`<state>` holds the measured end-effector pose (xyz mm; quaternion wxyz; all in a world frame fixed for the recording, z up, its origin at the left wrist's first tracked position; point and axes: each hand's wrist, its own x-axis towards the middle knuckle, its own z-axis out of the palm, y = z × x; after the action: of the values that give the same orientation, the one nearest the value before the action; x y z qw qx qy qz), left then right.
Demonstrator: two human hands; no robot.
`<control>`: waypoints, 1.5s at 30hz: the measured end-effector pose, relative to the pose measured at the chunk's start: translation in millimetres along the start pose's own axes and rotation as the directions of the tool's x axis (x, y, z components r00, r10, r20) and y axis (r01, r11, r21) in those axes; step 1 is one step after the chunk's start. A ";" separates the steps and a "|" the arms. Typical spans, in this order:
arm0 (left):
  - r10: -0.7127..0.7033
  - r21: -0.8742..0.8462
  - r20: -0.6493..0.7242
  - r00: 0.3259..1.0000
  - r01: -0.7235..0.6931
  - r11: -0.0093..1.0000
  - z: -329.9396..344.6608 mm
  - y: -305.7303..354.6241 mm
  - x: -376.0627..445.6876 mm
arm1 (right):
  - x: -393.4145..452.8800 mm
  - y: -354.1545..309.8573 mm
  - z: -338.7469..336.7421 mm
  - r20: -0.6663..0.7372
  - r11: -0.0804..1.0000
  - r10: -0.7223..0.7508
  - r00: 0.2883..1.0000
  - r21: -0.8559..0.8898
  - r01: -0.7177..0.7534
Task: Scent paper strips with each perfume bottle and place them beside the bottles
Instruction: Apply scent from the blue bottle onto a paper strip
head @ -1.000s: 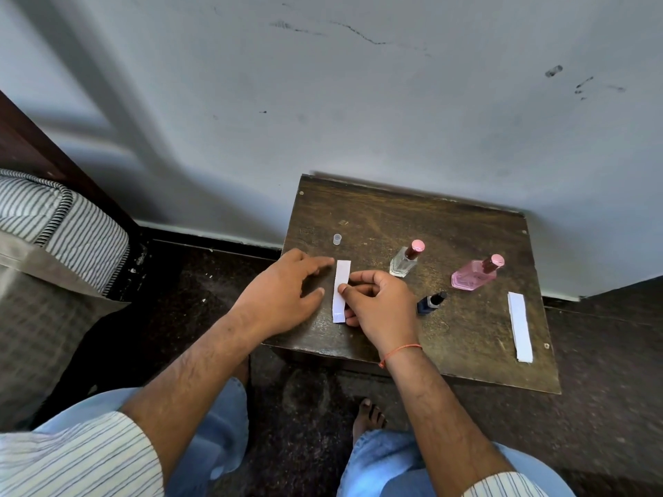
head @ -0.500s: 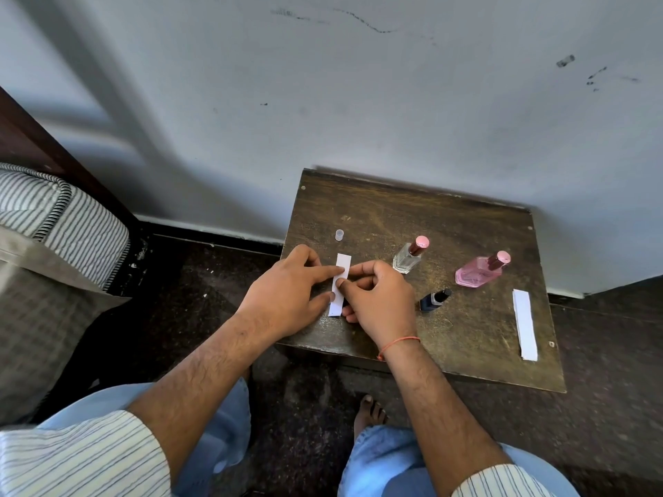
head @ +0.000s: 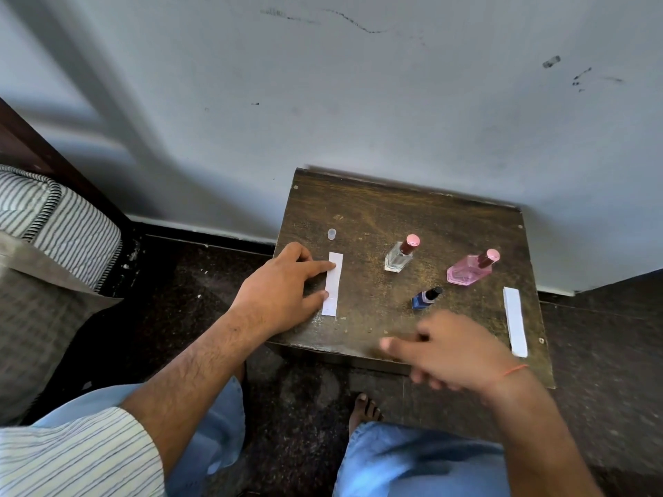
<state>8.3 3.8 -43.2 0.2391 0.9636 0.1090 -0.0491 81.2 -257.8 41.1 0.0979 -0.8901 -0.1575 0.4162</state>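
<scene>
On the small dark wooden table (head: 376,209) stand a clear perfume bottle (head: 398,255) with a pink cap, a pink bottle (head: 468,270) to its right and a small blue bottle (head: 425,298) in front. A white paper strip (head: 332,283) lies flat at the left; my left hand (head: 280,292) rests beside it, index finger and thumb tips touching its left edge. My right hand (head: 452,349), blurred, hovers over the table's front edge with fingers apart and nothing in it. Another white strip (head: 515,321) lies at the right edge.
A tiny clear cap (head: 332,233) stands behind the left strip. A grey wall runs behind the table. A striped mattress (head: 53,217) and bedding sit at the left. Below are the dark floor, my knees in blue trousers and a bare foot (head: 364,410).
My right hand has let go of the left strip and pulled back to the right, toward the table's front edge. The left hand stays on the strip, which now lies uncovered.
</scene>
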 end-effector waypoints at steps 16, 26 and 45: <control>-0.013 -0.051 -0.046 0.999 0.011 0.999 -3.8 7.2 3.5 | 42.9 64.8 -7.1 -0.415 0.902 -0.050 0.909 0.372 0.219; -0.011 -0.068 -0.035 0.999 0.008 0.998 -4.8 4.0 0.9 | 45.3 57.7 -3.2 -0.460 0.926 -0.101 0.882 0.281 0.253; 0.044 -0.049 0.001 0.999 -0.044 0.998 -6.1 -6.9 -3.9 | 79.0 -57.4 37.7 -0.635 0.814 -0.169 0.754 0.342 0.470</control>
<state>3.2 11.9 -40.4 0.2640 0.9595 0.0885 -0.0423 88.4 -174.1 -21.4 0.4310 -0.8776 -0.1664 0.1278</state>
